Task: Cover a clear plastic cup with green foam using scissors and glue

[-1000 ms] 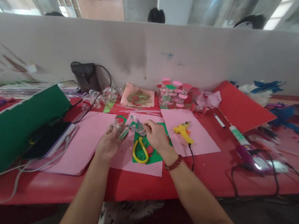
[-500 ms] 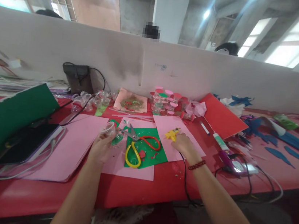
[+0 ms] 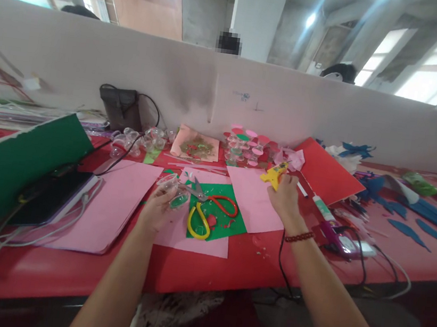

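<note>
My right hand (image 3: pixel 285 198) is closed round a yellow glue gun (image 3: pixel 274 174), lifted a little above a pink sheet (image 3: pixel 252 197), its black cord (image 3: pixel 282 257) trailing off the table's front edge. My left hand (image 3: pixel 158 206) holds a small clear plastic piece with a green bit inside (image 3: pixel 174 192) over the pink paper. Between the hands lie scissors with one yellow and one red handle (image 3: pixel 206 213) on a green sheet (image 3: pixel 224 194).
A red table (image 3: pixel 204 274) carries pink sheets, a big green sheet (image 3: pixel 5 162) over a dark device with white cables, a black pouch (image 3: pixel 119 105), clear cups, pink-topped cups (image 3: pixel 245 143), a red sheet (image 3: pixel 326 169) and blue feather shapes. A grey partition stands behind; people's heads show above it.
My right hand left the scissors, reached right, took the yellow glue gun and has lifted it up and back. My left hand kept the clear piece nearly still.
</note>
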`<action>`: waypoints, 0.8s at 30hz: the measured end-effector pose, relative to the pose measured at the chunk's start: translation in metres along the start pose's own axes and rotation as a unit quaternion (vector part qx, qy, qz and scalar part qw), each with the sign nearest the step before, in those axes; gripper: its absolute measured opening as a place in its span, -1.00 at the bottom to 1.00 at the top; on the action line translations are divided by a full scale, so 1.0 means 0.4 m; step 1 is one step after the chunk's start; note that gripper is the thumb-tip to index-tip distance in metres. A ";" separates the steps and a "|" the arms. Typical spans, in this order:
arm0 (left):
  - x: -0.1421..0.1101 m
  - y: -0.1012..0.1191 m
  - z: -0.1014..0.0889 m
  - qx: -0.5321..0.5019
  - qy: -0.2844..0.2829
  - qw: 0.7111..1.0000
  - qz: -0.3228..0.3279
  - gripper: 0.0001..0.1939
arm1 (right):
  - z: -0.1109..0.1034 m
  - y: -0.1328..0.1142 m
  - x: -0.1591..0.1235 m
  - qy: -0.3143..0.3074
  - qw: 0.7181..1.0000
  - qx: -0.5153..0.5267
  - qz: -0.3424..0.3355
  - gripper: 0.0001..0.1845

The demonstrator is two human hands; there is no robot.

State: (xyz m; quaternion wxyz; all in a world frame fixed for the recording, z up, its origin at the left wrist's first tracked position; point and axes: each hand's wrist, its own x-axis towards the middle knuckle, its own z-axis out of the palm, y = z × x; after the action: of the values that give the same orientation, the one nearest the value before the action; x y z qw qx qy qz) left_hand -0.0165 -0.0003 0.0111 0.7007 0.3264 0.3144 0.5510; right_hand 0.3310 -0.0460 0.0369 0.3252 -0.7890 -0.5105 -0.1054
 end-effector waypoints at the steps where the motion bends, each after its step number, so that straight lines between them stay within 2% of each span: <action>1: 0.002 -0.003 -0.001 0.005 0.008 1.000 0.004 -0.59 | -0.010 -0.001 0.010 0.020 0.998 0.050 0.017 -0.57; 3: 0.007 -0.012 -0.005 0.020 0.026 0.999 0.017 -0.52 | -0.028 -0.013 0.025 0.005 0.976 0.203 0.079 -0.63; 4: 0.009 -0.018 -0.007 0.029 0.032 0.999 0.025 -0.48 | -0.034 -0.027 0.028 -0.033 0.945 0.305 0.117 -0.68; 5: 0.011 -0.023 -0.008 0.042 0.038 0.998 0.036 -0.45 | -0.038 -0.045 0.027 -0.089 0.895 0.410 0.150 -0.72; 7: 0.011 -0.031 -0.009 0.092 0.061 0.991 0.078 -0.42 | -0.036 -0.092 0.017 -0.176 0.764 0.588 0.199 -0.72; 8: 0.010 -0.033 -0.008 0.124 0.073 0.985 0.099 -0.41 | -0.030 -0.120 0.007 -0.229 0.703 0.643 0.200 -0.71; 9: 0.008 -0.033 -0.006 0.157 0.087 0.977 0.117 -0.40 | -0.020 -0.149 -0.005 -0.278 0.659 0.672 0.194 -0.71; 10: 0.006 -0.033 -0.004 0.189 0.098 0.968 0.130 -0.40 | -0.006 -0.178 -0.019 -0.311 0.635 0.683 0.184 -0.72; 11: 0.005 -0.031 -0.002 0.217 0.106 0.960 0.139 -0.40 | 0.011 -0.205 -0.034 -0.330 0.629 0.683 0.169 -0.73; 12: 0.004 -0.030 0.000 0.238 0.112 0.953 0.151 -0.40 | 0.029 -0.229 -0.050 -0.337 0.637 0.676 0.152 -0.74; 15: 0.004 -0.030 0.000 0.275 0.120 0.937 0.177 -0.48 | 0.085 -0.275 -0.096 -0.328 0.684 0.645 0.090 -0.72; 16: 0.005 -0.032 -0.002 0.279 0.119 0.938 0.171 -0.48 | 0.099 -0.281 -0.109 -0.333 0.684 0.646 0.066 -0.68; 19: 0.008 -0.044 -0.011 0.251 0.104 0.951 0.150 -0.44 | 0.118 -0.273 -0.141 -0.366 0.672 0.641 0.054 -0.54; 21: 0.009 -0.054 -0.019 0.230 0.083 0.954 0.171 -0.49 | 0.113 -0.261 -0.155 -0.386 0.672 0.630 0.051 -0.48; 24: 0.017 -0.069 -0.033 0.258 0.086 0.947 0.171 -0.52 | 0.096 -0.253 -0.167 -0.405 0.667 0.625 0.034 -0.45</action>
State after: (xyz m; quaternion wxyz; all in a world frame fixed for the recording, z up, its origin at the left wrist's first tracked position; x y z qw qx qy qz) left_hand -0.0101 0.0028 -0.0191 0.4580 0.4958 0.4444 0.5890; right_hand 0.2056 -0.0444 0.0153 0.5068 -0.3832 -0.5113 0.5787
